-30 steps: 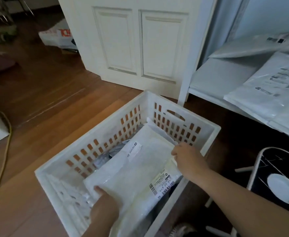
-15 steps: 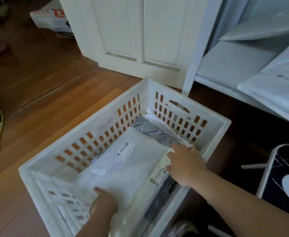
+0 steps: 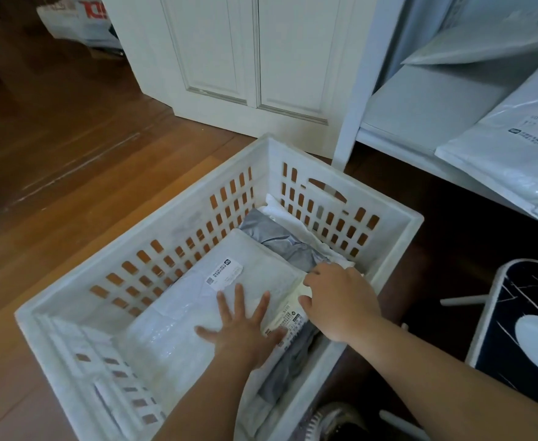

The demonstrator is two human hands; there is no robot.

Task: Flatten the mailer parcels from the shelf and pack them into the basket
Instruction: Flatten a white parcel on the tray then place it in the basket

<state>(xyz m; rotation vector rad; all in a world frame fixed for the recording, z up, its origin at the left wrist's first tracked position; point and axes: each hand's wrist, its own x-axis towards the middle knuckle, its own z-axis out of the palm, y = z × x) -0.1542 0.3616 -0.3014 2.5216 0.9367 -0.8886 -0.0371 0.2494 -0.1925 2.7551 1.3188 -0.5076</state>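
Left hand (image 3: 242, 326) lies flat, fingers spread, pressing the white bubble mailer (image 3: 216, 300) inside the white slatted basket (image 3: 385, 246). Right hand (image 3: 341, 300), at 3 o'clock of it, has fingers curled on the mailer's edge. Grey poly mailer (image 3: 280, 240) sits underneath, toward 1 o'clock. More white mailers (image 3: 522, 135) on shelf (image 3: 427, 103), 2 o'clock. Vs 0.5 s ago: left hand moved from near corner to mid-mailer.
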